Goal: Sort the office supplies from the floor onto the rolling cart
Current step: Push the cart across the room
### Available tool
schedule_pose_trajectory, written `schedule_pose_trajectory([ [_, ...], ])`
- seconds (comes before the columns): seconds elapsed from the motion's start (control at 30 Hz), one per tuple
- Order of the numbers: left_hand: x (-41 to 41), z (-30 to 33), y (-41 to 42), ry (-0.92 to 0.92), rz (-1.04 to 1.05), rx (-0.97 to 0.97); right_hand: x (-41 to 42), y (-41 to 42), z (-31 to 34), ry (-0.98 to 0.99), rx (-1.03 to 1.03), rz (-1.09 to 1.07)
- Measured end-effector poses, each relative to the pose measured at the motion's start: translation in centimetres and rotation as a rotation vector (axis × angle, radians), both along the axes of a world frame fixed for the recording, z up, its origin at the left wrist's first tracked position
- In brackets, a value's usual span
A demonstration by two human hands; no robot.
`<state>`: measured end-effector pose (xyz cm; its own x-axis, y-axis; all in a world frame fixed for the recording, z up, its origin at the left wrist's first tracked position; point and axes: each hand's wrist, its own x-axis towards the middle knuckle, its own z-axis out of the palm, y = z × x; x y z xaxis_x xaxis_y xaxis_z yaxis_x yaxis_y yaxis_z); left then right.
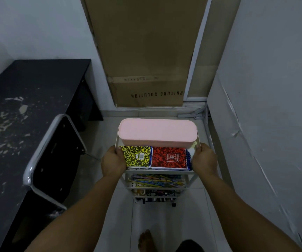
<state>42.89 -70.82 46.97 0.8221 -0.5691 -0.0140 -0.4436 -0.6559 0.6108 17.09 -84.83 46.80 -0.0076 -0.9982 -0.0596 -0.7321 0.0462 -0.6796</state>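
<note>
Taking the white rolling cart (pixel 160 172) as the landmark: far to its left stands a black desk (pixel 10 106) with a worn, flaking top, and between desk and cart sits a black chair (pixel 55 157) with a chrome tube frame, its back turned toward the cart.

The left hand (pixel 113 161) grips the left edge of the cart's top tier, fingers curled over the rim and thumb on the near side. Just inside that hand, at the front left of the top tier, lies a yellow-and-black marbled notebook (pixel 137 157). Touching its right side is a red-and-black marbled notebook (pixel 169 158), lying on a stack of blue spiral pads (pixel 189 160) whose edges show at the right. Behind both notebooks, along the back of the top tier, rests a closed pink oblong box (pixel 157 132) spanning nearly the whole width.

Below the top tier, the 2nd tier holds a layer of coloured pencils and pens (pixel 157 180); the 3rd tier holds small mixed items (pixel 153 193), too dim to tell apart.

The right hand (pixel 203 160) grips the right edge of the top tier, fingers wrapped over the rim.

Behind the cart a tall flat cardboard carton (pixel 146 60) leans against the wall. Near the bottom edge, in front of the cart, a bare foot (pixel 146 240) stands on the pale tiled floor (pixel 121 215).
</note>
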Motion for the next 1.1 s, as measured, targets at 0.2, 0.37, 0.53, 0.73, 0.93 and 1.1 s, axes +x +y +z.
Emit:
schedule_pose_trajectory([
  [0.2,3.6,-0.2,-5.9,0.007,-0.015,-0.027,3.4,-6.0,-0.4,0.013,-0.014,0.0],
  [0.37,6.3,-0.3,-11.0,0.003,0.002,-0.018,5.9,-11.2,-1.0,-0.014,-0.058,0.02],
  [0.53,8.1,0.2,-16.0,0.031,0.033,-0.013,8.3,-16.8,-1.5,-0.015,-0.057,0.02],
  [0.73,10.8,0.6,-21.9,0.025,0.026,-0.015,11.6,-23.7,-1.8,0.012,-0.072,0.034],
  [0.93,14.0,0.4,-27.6,0.012,0.048,-0.01,14.9,-29.8,-2.2,0.012,-0.068,0.043],
  [1.1,17.6,0.3,-32.6,0.03,0.038,-0.015,18.2,-34.4,-2.1,0.021,-0.042,0.043],
])
